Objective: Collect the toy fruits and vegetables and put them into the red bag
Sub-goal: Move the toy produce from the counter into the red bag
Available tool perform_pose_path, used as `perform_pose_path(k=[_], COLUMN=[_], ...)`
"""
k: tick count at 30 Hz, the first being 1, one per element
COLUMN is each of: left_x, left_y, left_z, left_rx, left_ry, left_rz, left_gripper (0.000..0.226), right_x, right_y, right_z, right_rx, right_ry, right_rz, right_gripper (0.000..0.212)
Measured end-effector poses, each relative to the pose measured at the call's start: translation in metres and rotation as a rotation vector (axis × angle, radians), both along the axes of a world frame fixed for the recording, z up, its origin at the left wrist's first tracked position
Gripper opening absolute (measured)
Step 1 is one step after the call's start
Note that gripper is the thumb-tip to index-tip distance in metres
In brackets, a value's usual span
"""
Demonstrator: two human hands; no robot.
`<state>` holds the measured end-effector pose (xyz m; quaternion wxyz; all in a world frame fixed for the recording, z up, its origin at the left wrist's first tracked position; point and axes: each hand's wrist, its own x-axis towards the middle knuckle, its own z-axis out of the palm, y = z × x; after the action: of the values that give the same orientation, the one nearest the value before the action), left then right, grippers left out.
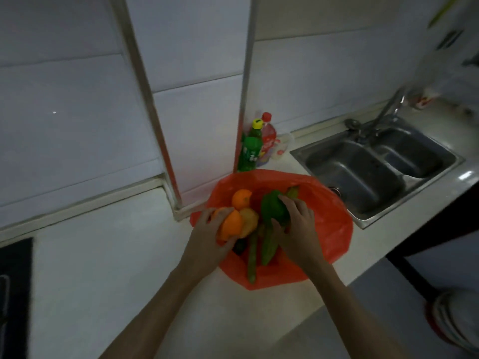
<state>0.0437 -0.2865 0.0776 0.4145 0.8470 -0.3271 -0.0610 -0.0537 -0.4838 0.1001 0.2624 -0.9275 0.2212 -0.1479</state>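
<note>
The red bag (334, 224) lies open on the white counter, beside the sink. My left hand (207, 234) grips an orange toy fruit (230, 225) at the bag's left rim. A second orange (241, 198) and a yellowish fruit (250, 221) lie just behind it inside the bag. My right hand (298, 229) is closed on a green pepper (273, 208) over the middle of the bag. Below the hands, a long green bean (252, 257) and a green leafy piece (268, 248) stick out over the bag's near edge. A dark item under my left hand is mostly hidden.
A steel double sink (375, 167) with a tap (373, 120) is right of the bag. A green bottle (251, 149) and a red-capped bottle (268, 141) stand behind it against the wall. A black hob (15, 294) is at the far left. The counter edge runs close on the right.
</note>
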Motion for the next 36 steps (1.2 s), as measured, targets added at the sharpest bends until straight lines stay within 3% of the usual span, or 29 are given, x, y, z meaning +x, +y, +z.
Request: perform_pose_path(k=[12, 26, 36], left_x=[-0.035, -0.02, -0.02], left_y=[-0.071, -0.123, -0.1], left_z=[-0.036, -0.018, -0.011], left_rx=[0.14, 0.25, 0.251], left_ry=[0.003, -0.024, -0.039], left_rz=[-0.067, -0.032, -0.043], left_gripper=[0.063, 0.07, 0.062], right_x=[-0.008, 0.019, -0.003], right_y=[-0.077, -0.103, -0.078], right_z=[-0.035, -0.031, -0.024], right_rx=[0.007, 0.026, 0.099], right_ry=[0.22, 0.206, 0.212], right_rz=[-0.07, -0.131, -0.091], right_gripper=[0.059, 0.059, 0.064])
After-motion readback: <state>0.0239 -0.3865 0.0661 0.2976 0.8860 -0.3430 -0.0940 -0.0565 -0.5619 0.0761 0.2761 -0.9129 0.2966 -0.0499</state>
